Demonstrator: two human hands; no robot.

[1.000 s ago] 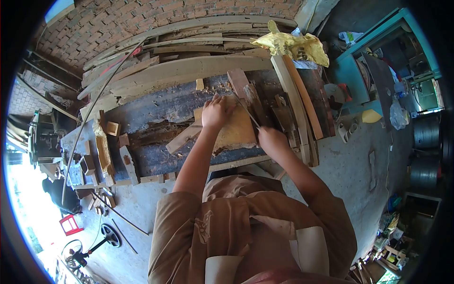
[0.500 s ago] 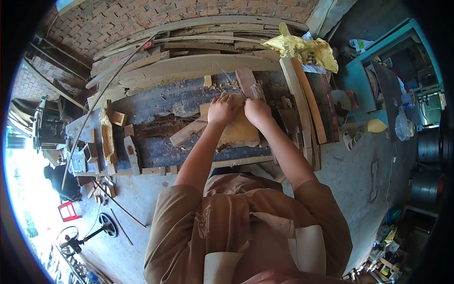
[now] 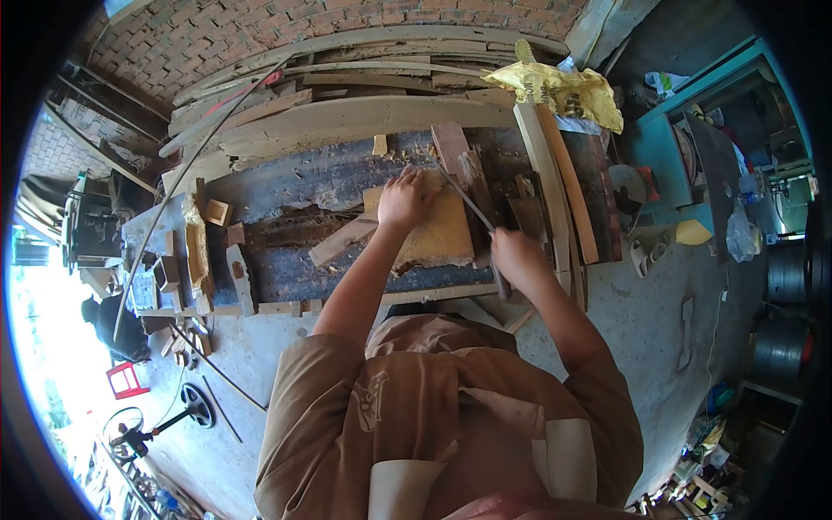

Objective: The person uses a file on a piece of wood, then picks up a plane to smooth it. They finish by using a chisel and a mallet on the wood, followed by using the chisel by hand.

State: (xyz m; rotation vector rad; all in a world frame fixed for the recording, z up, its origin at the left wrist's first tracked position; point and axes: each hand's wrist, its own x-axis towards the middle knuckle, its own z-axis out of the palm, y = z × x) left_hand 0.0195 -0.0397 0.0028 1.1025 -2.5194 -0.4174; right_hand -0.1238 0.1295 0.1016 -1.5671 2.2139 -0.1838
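My left hand (image 3: 404, 201) presses down at the upper left edge of a yellowish wood block (image 3: 446, 227), its fingers bent over a small wood piece (image 3: 431, 179) that they mostly hide. In my right hand (image 3: 517, 258), closed around its near end, is a long thin file-like metal tool (image 3: 465, 198). The tool slants up and left, its far end close to the small piece. A reddish wood block (image 3: 449, 147) and a dark rough stick (image 3: 477, 182) lie just beyond and beside it. Left of the yellowish block rests a short plank (image 3: 345, 242).
The dark workbench (image 3: 286, 186) carries wood shavings, a hollow square wood piece (image 3: 219, 213) and a long yellowish trough-like piece (image 3: 196, 251). Long boards (image 3: 550, 186) cross its right end beneath a yellow sack (image 3: 563, 91). More planks (image 3: 364, 117) are stacked along the brick wall.
My right hand has drawn back toward me and to the right, away from my left hand, pulling the tool along. My left hand stays almost in place.
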